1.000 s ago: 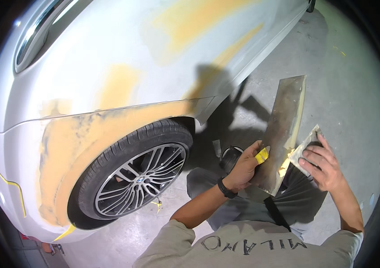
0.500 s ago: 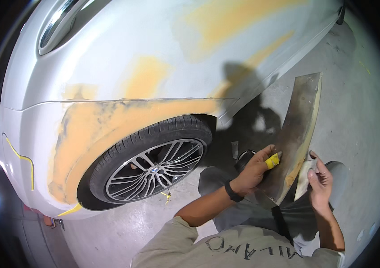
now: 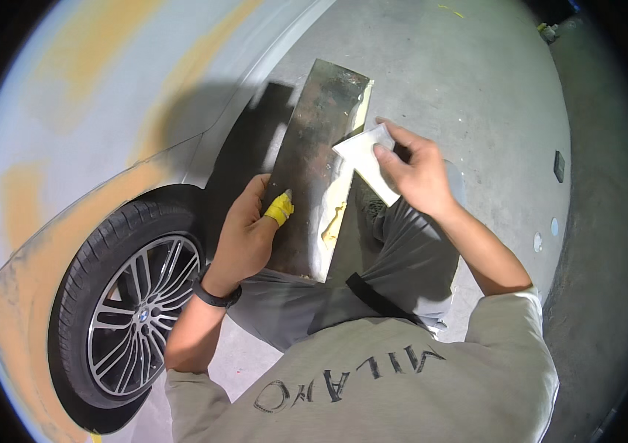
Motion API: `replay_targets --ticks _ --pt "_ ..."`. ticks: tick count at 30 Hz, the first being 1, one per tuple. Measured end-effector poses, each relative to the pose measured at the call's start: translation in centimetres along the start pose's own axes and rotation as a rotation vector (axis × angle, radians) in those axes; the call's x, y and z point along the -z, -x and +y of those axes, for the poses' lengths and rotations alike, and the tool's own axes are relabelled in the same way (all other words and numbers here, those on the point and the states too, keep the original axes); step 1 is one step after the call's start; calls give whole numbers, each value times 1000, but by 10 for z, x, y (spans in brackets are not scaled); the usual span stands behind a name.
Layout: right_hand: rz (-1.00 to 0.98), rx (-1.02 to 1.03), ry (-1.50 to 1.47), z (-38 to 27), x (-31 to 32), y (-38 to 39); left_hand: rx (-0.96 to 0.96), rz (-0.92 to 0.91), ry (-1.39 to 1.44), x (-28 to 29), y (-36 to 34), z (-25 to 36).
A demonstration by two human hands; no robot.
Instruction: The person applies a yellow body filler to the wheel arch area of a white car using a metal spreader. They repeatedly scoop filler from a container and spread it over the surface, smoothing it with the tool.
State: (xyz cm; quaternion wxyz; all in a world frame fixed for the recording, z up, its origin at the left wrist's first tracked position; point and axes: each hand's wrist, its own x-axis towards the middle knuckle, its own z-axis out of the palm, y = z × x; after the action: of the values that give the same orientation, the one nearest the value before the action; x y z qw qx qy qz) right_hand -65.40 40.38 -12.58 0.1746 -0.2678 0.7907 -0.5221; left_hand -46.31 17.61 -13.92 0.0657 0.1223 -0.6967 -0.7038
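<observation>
My left hand (image 3: 244,240) grips a long, dark, stained mixing board (image 3: 310,159) by its left side, thumb on top. Yellow tape (image 3: 280,209) wraps that thumb. Pale yellow putty (image 3: 333,225) runs along the board's right edge, thickest near the lower end. Pinched between the thumb and fingers of my right hand (image 3: 419,173) is a flat white spreader (image 3: 370,159). Its left corner reaches the board's right edge; whether it touches the putty I cannot tell.
At the left stands a car with a wheel (image 3: 144,317) and a pale body panel (image 3: 26,111) carrying orange-yellow filler patches. My bent legs (image 3: 284,306) are under the board. A small dark block (image 3: 559,167) lies on the grey floor at the right.
The view has swung right, so the car sits further left. The board is now more face-on, and the spreader has moved up along its right edge. Both hands keep their holds.
</observation>
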Motion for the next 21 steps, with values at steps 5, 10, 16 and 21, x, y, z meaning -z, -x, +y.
replay_targets --ticks 5,10,16,21 --pt "-217 133 -4 17 -33 32 -33 107 -352 5 -14 -4" --pt "-363 22 -121 29 -32 65 85 181 -359 6 -18 -35" --pt "-468 -190 -628 28 -18 43 360 234 61 43 50 -55" --pt "-530 -102 -681 31 -38 34 335 192 655 86 126 -59"
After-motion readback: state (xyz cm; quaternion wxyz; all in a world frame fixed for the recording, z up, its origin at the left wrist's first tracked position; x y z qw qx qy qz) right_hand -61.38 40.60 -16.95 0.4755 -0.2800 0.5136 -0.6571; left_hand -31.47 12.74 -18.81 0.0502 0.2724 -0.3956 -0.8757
